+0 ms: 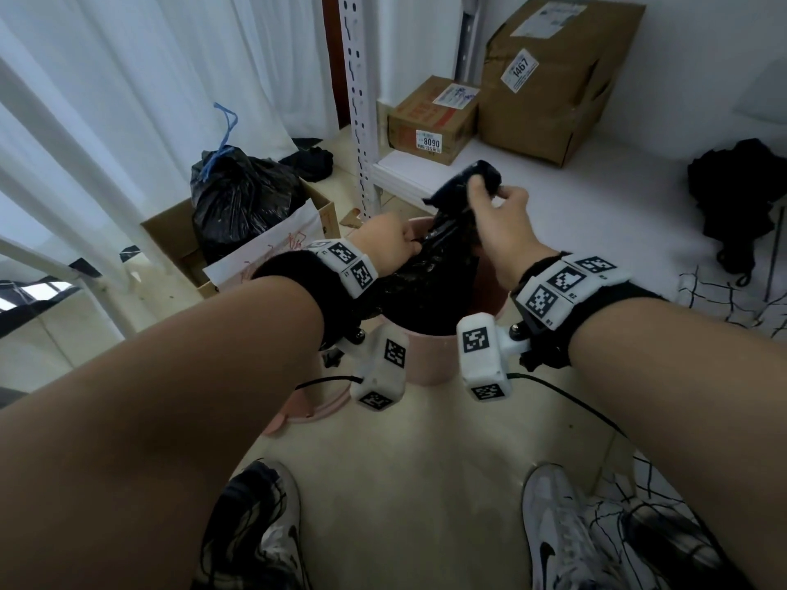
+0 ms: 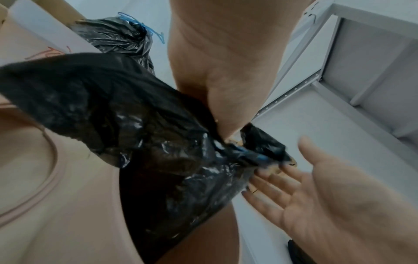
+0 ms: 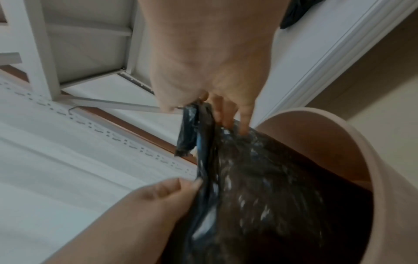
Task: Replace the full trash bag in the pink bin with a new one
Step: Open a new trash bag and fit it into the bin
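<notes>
A pink bin [image 1: 430, 359] stands on the floor between my feet. A crumpled black trash bag [image 1: 430, 283] with a blue drawstring hangs into it. My left hand [image 1: 411, 244] grips the bag's upper edge on the left side. My right hand [image 1: 481, 187] pinches the bunched top of the bag and holds it above the rim. The left wrist view shows the bag [image 2: 169, 151] over the bin [image 2: 68, 214]. In the right wrist view, thumb and fingers [image 3: 226, 121] pinch a strip of the bag [image 3: 260, 187] inside the bin [image 3: 339, 142]. The bin's bottom is hidden.
A tied full black bag [image 1: 242, 202] sits in an open cardboard box [image 1: 179, 236] at the left. The pink lid [image 1: 315, 413] lies on the floor by the bin. A white shelf post [image 1: 362, 121], two cardboard parcels [image 1: 434, 121] and a floor cable [image 1: 575, 402] are close by.
</notes>
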The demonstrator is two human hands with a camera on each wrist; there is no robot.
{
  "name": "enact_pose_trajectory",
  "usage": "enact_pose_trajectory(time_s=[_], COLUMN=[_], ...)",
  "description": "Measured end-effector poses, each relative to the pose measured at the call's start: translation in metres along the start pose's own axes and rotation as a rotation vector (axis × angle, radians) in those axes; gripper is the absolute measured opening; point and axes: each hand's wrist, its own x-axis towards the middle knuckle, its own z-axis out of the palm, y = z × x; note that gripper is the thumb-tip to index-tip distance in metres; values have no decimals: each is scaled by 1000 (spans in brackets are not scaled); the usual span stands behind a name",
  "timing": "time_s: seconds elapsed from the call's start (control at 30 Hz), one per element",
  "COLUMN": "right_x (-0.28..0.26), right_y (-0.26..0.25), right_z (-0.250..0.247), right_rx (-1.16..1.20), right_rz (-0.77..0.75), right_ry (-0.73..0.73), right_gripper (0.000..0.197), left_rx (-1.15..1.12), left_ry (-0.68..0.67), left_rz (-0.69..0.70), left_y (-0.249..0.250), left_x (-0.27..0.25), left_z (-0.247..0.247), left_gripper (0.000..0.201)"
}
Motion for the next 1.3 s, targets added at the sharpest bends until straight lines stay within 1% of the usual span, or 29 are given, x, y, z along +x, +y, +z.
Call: enact_pose_trajectory(time_s=[0.03, 0.07, 0.13, 0.17, 0.2, 0.27, 0.3, 0.33, 0.37, 0.43, 0.47, 0.5, 0.53, 0.6, 0.63, 0.67, 0.7, 0.8, 0.83, 0.87, 0.93, 0.97, 1.0, 1.07, 1.1, 1.17, 1.23, 1.3], right_x=[-3, -3, -5, -4, -2, 2, 1, 3, 4, 4, 4, 4, 3, -1, -3, -6, -9, -16, -17, -18, -16, -16, -15, -13, -13, -13, -14, -16], right_y=[0, 1, 3, 4, 7, 8, 6, 5, 4, 1, 0, 0, 1, 1, 0, 0, -2, -6, -7, -7, -9, -9, -10, -12, -12, -13, -12, -11], right_z=[3, 5, 8, 9, 9, 6, 3, 1, -1, -3, -3, -3, -3, -3, -3, -2, -2, -1, -1, -3, -6, -8, -10, -14, -16, -20, -22, -22], right_rx=[-8, -6, 24, 18, -29, -177, -220, -249, -254, -276, -297, -316, -326, -327, -312, -300, -306, -463, -514, -556, -627, -659, -690, -771, -824, -873, -780, -567], right_rz=[29, 52, 89, 75, 27, -89, -121, -139, -160, -204, -231, -255, -275, -299, -309, -313, -322, -343, -355, -368, -396, -409, -421, -454, -474, -505, -525, -462], right_ry=[-73, -116, -134, -112, -80, 14, 60, 101, 127, 139, 123, 104, 93, 67, 28, -25, -86, -236, -269, -292, -309, -309, -308, -309, -306, -299, -280, -275], right_gripper=[57, 65, 78, 75, 61, 19, 14, 21, 25, 26, 26, 23, 21, 26, 26, 24, 24, 24, 23, 21, 23, 24, 24, 20, 23, 25, 29, 31], left_rx=[-101, -212, -355, -372, -377, -372, -344, -289, -221, -154, -175, -237, -327, -551, -657, -739, -800, -923, -921, -901, -818, -781, -765, -809, -823, -833, -864, -911], left_ry=[29, 33, -34, -88, -132, -181, -202, -233, -270, -330, -336, -311, -250, -49, 48, 108, 130, 78, 80, 98, 156, 143, 99, -23, -55, -37, 32, 67], left_rz=[20, 42, 82, 96, 103, 104, 100, 87, 69, 43, 29, 27, 22, -9, -18, -26, -32, -25, -16, -7, -1, -10, -25, -65, -81, -95, -96, -84], left_y=[0, 1, 6, 9, 10, 10, 9, 9, 8, 6, 6, 8, 11, 20, 25, 28, 31, 28, 26, 24, 21, 20, 19, 23, 24, 26, 27, 27], left_x=[0, 0, -5, -8, -9, -10, -10, -10, -11, -11, -11, -11, -10, -7, -6, -5, -5, -6, -5, -4, 0, 1, 2, -1, -3, -1, 0, 2], left_z=[1, 0, 0, 0, 0, 0, -1, -3, -4, -5, -4, -3, -3, -5, -7, -9, -10, -8, -8, -8, -10, -12, -12, -12, -11, -8, -7, -7], left_gripper=[31, 31, 28, 26, 26, 26, 25, 25, 25, 23, 18, 16, 21, 27, 25, 22, 25, 58, 63, 62, 46, 37, 33, 26, 21, 19, 25, 26])
